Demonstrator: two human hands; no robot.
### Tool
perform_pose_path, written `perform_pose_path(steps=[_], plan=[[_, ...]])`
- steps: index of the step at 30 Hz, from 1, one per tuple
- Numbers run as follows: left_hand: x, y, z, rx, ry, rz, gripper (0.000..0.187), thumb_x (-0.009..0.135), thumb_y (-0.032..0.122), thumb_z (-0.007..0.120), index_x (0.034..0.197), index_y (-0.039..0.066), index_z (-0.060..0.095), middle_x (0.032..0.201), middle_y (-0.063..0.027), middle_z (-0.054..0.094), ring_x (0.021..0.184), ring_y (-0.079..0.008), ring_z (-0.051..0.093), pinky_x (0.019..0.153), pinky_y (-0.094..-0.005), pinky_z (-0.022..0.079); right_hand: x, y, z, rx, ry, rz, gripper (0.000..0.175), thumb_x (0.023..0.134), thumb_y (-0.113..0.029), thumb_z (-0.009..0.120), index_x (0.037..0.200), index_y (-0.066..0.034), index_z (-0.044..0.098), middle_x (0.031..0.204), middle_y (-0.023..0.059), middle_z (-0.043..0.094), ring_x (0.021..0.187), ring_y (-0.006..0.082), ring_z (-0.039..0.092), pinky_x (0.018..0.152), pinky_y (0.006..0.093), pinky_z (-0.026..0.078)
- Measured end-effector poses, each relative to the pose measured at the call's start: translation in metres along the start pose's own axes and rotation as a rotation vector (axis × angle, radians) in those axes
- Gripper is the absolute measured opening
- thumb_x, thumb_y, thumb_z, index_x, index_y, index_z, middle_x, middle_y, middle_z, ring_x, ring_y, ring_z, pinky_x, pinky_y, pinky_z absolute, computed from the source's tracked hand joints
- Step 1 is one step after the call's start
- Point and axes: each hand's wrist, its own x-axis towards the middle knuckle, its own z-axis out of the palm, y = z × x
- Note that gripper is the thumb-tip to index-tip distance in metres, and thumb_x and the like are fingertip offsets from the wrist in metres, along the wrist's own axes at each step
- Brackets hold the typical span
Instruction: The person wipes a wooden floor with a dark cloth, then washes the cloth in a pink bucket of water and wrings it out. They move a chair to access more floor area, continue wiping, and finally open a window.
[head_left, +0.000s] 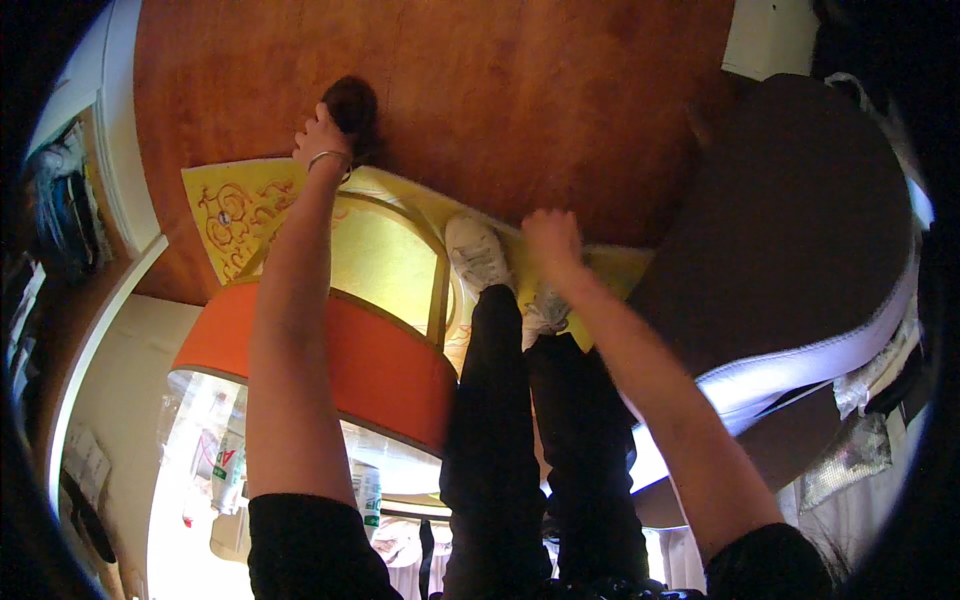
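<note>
My left hand (324, 139), with a thin bracelet at its wrist, grips the edge of a dark, rounded object (351, 105) at upper left, just past the yellow patterned mat (232, 217). What that object is, I cannot tell. Near the middle, my right hand (553, 240) is blurred, its fingers curled in with nothing visible in them, above the mat's far edge. Beside it are my white lace-up shoes (477, 251), on the mat.
Reddish-brown flooring (525, 97) spreads beyond the mat. An orange curved panel (390, 367) with a yellow framed part (390, 259) stands left of my legs. A large dark brown padded surface (780, 225) with pale edging lies right. Cluttered shelves (67, 202) are at far left.
</note>
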Motion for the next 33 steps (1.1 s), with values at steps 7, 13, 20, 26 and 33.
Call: perform_pose_path(steps=[7,13,20,26,33], plan=[[-0.004,0.011,0.000,-0.002,-0.012,0.024,0.057,0.077,0.022,0.064,0.119,0.006,0.029,0.116,-0.0205,0.046,0.103,-0.0416,0.052,0.083,-0.0476,0.046,-0.042,-0.032,0.033,0.260,0.311,-0.016,0.013,0.074,-0.010,0.053,0.082,-0.0096,0.063,0.084,0.0088,0.057,0.082,0.0256,0.056,0.077,0.0401,0.042],[0.015,0.004,0.009,0.177,0.330,0.519,0.048,0.076,0.010,0.059,0.117,0.005,0.035,0.114,-0.0215,0.045,0.100,-0.0411,0.052,0.080,-0.0466,0.048,-0.050,-0.026,0.041,0.362,0.319,0.050,0.010,0.075,-0.010,0.052,0.081,-0.0082,0.060,0.087,0.0093,0.054,0.087,0.0269,0.053,0.073,0.0388,0.045],[-0.042,0.045,0.039,0.000,0.141,-0.002,0.072,0.073,0.036,0.063,0.122,-0.005,0.029,0.116,-0.0241,0.041,0.102,-0.0413,0.049,0.086,-0.0456,0.044,-0.050,-0.033,0.042,0.391,0.281,0.066,0.013,0.076,-0.010,0.052,0.085,-0.0077,0.061,0.091,0.0102,0.053,0.090,0.0283,0.051,0.074,0.0396,0.045],[-0.121,0.127,0.065,0.042,0.046,0.050,0.083,0.069,0.054,0.062,0.117,-0.009,0.037,0.115,-0.0197,0.041,0.108,-0.0372,0.043,0.087,-0.0458,0.041,-0.048,-0.038,0.049,0.421,0.299,0.060,0.015,0.076,-0.010,0.051,0.087,-0.0082,0.061,0.092,0.0103,0.054,0.090,0.0286,0.051,0.074,0.0400,0.045],[-0.210,0.253,0.131,0.382,-0.051,0.398,0.075,0.076,0.051,0.055,0.125,-0.004,0.040,0.128,-0.0200,0.036,0.110,-0.0384,0.039,0.086,-0.0503,0.035,-0.050,-0.056,0.029,1.032,0.566,0.469,0.016,0.079,-0.014,0.049,0.091,-0.0083,0.058,0.096,0.0111,0.052,0.095,0.0264,0.049,0.080,0.0384,0.042]])
